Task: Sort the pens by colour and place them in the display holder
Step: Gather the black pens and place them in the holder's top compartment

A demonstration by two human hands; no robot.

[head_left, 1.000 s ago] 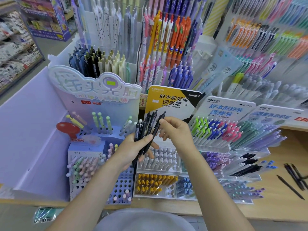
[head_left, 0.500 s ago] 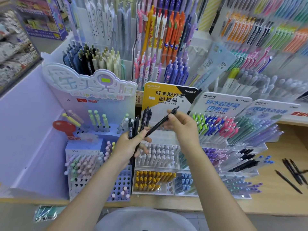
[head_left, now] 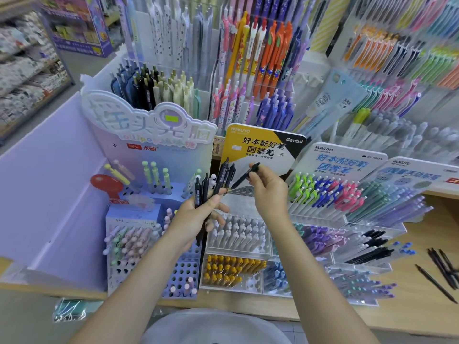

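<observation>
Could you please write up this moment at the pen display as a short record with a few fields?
left hand: grips a bundle of black pens, tips down
right hand: pinches a single black pen, tilted, tip toward the perforated top tier
display holder: clear tiers holding white, yellow and blue pens
loose pens: dark, lying on the wooden counter at right

Both forearms are bare (no sleeves, rings or watch), above a pale grey garment (head_left: 213,328).
</observation>
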